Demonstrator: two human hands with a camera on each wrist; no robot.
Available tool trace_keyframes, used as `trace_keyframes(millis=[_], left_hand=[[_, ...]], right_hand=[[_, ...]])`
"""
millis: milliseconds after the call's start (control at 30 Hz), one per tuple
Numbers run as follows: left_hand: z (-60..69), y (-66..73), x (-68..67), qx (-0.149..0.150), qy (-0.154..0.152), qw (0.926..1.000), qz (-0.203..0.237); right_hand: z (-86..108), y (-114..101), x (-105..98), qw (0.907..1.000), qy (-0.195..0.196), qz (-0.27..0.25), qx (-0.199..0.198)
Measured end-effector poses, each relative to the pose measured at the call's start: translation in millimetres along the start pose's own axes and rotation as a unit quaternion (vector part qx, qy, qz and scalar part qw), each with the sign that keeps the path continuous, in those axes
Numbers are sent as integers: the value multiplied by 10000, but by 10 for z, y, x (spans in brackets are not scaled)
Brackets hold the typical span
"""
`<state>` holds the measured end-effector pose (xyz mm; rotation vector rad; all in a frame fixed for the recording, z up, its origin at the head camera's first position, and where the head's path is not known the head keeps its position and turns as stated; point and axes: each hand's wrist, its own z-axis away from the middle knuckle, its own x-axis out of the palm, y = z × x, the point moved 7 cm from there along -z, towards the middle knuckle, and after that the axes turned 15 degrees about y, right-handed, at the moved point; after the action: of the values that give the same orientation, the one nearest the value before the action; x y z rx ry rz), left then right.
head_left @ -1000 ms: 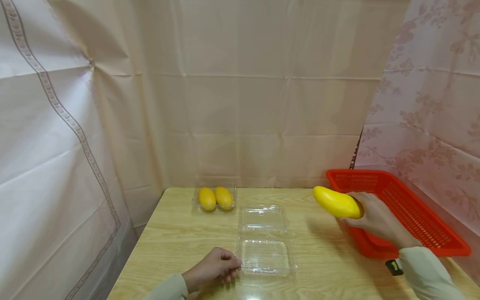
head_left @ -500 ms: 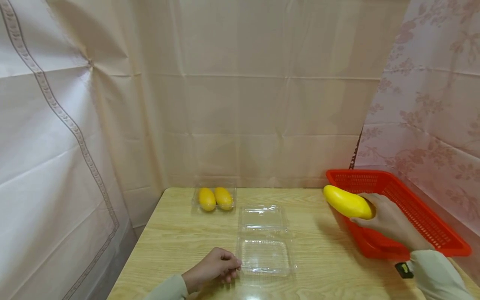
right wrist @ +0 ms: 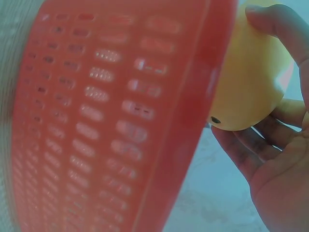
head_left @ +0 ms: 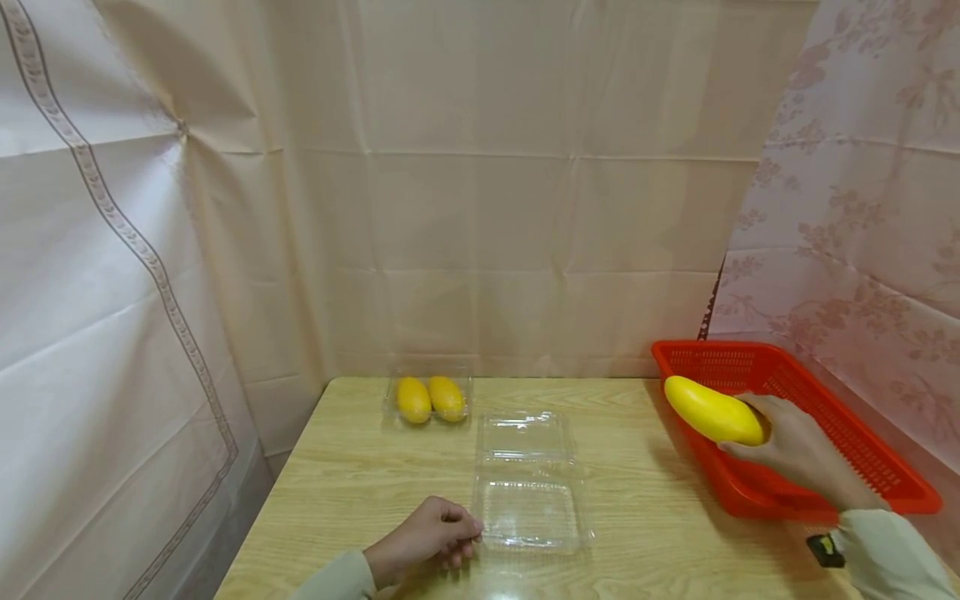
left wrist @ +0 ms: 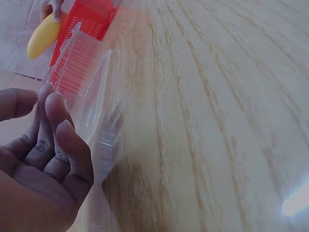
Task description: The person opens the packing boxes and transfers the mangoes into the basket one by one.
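Observation:
Over the near-left rim of the red basket (head_left: pixel 862 433), my right hand (head_left: pixel 798 442) grips a large yellow mango (head_left: pixel 708 410) by one end. In the right wrist view, the mango (right wrist: pixel 253 67) shows a dark stem spot, with the thumb on one side and fingers on the other. My left hand (head_left: pixel 431 533) pinches the left edge of a clear plastic clamshell box (head_left: pixel 528 512) lying open on the table. The left wrist view shows thumb and fingertips meeting at the edge of the box (left wrist: pixel 79 63). No fruit shows in this box.
Farther back on the wooden table (head_left: pixel 360 475), another clear plastic box (head_left: pixel 429 372) holds two yellow mangoes (head_left: pixel 431 399). A beige curtain (head_left: pixel 525 208) hangs behind the table, and cloth hangs along both sides.
My right hand has moved rightward with the mango, from beside the basket to above its rim. The left hand and the clamshell box have stayed in place.

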<state>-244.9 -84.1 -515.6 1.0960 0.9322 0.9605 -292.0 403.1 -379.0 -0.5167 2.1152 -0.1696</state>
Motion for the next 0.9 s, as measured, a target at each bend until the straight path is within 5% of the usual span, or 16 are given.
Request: trace_keyframes(millis=[900], left_hand=[[15, 18, 1, -2, 37, 9999, -126]], right_hand=[[173, 508, 6, 9949, -735, 248, 641]])
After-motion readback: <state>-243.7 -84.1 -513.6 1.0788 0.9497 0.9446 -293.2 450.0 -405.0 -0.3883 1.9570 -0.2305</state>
